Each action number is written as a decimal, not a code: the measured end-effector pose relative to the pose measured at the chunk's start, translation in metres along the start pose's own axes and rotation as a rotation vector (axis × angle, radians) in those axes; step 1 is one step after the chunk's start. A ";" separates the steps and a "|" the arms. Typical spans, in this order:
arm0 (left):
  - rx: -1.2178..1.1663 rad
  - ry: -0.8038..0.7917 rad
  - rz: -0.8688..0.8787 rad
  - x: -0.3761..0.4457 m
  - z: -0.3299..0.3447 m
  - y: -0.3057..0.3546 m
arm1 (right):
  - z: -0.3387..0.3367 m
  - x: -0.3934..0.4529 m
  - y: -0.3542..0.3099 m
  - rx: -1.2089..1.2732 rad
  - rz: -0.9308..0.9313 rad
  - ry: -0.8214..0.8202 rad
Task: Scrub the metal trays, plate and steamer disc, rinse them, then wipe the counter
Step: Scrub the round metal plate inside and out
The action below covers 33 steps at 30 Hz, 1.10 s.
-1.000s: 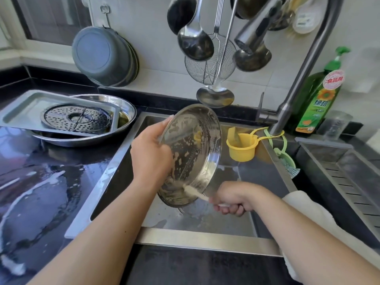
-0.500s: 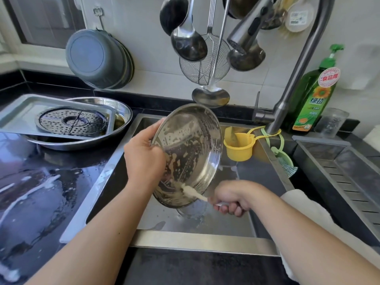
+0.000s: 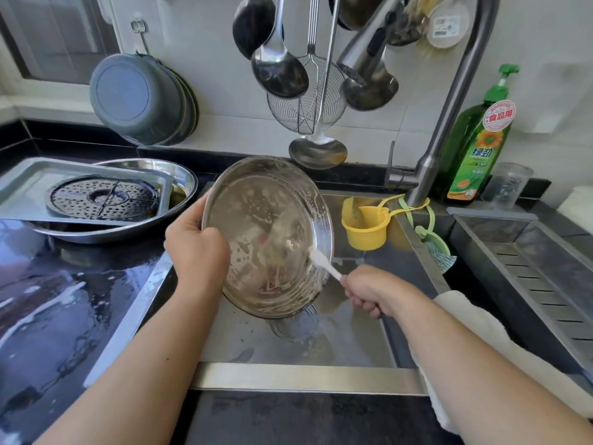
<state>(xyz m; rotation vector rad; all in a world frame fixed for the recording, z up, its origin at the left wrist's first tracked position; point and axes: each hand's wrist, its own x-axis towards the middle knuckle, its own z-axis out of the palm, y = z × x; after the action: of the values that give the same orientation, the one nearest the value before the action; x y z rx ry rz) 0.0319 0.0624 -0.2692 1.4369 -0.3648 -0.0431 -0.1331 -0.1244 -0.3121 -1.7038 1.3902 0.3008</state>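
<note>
the left hand (image 3: 196,248) grips the left rim of a round metal plate (image 3: 266,232), fingers curled round its edge, holding it tilted over the sink (image 3: 298,375) with its soapy inner face turned toward the camera. the right hand (image 3: 369,292) is closed in a fist round the handle of a white brush (image 3: 324,264), whose head touches the plate's inner face near its lower right rim. the plate's bottom edge hangs just above the sink floor, near the drain.

on the wet black counter (image 3: 57,300) to the left, a rectangular metal tray (image 3: 29,191) rests across a wide round tray (image 3: 179,175), and the perforated steamer disc (image 3: 102,195) lies inside the rectangular one. a yellow cup (image 3: 365,231) hangs at the sink's back right corner, beside the base of the faucet (image 3: 449,101). a green bottle of dish soap (image 3: 475,149) stands just right of the faucet, with a clear cup (image 3: 507,184) next to it. a white cloth (image 3: 475,319) lies over the sink's right edge under the right forearm. ladles and a wire skimmer (image 3: 308,101) hang on the wall behind, and grey basins (image 3: 141,101) hang to the left.
</note>
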 end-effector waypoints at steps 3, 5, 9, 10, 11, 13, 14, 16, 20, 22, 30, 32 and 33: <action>-0.020 -0.001 0.005 0.008 -0.003 -0.010 | -0.002 0.004 0.003 0.016 -0.023 0.060; -0.026 0.026 -0.003 0.010 -0.005 -0.012 | -0.002 0.009 0.003 0.023 -0.033 0.144; -0.107 0.095 -0.036 0.015 -0.008 -0.010 | -0.012 0.010 0.001 0.014 -0.145 0.297; -0.101 0.091 -0.031 0.014 -0.008 -0.009 | -0.013 0.006 0.000 -0.028 -0.192 0.288; -0.088 0.082 -0.022 0.014 -0.008 -0.009 | -0.012 0.003 -0.001 -0.076 -0.245 0.281; -0.072 0.059 0.001 0.014 -0.008 -0.012 | -0.009 -0.003 -0.004 -0.166 -0.292 0.296; -0.072 0.050 0.015 0.013 -0.008 -0.012 | -0.008 -0.004 -0.005 -0.213 -0.278 0.334; -0.062 0.020 0.050 0.011 -0.006 -0.009 | -0.006 -0.010 -0.011 -0.297 -0.209 0.390; -0.122 -0.054 0.111 -0.003 0.002 0.004 | 0.014 -0.027 -0.015 -0.497 -0.179 0.137; -0.129 -0.078 0.135 -0.008 0.004 0.009 | 0.025 -0.042 -0.013 -0.465 -0.148 -0.201; -0.147 -0.108 0.164 -0.012 0.009 0.015 | 0.009 -0.033 -0.017 -0.553 -0.198 0.085; -0.154 -0.103 0.161 -0.011 0.010 0.012 | 0.034 -0.050 -0.017 -0.432 -0.271 -0.258; -0.161 -0.098 0.155 -0.010 0.011 0.010 | 0.041 -0.062 -0.020 -0.343 -0.314 -0.325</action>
<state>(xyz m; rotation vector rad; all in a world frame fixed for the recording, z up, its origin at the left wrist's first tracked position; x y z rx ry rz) 0.0174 0.0555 -0.2612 1.2463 -0.5400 -0.0170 -0.1234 -0.0536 -0.2852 -2.0123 0.8530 0.6343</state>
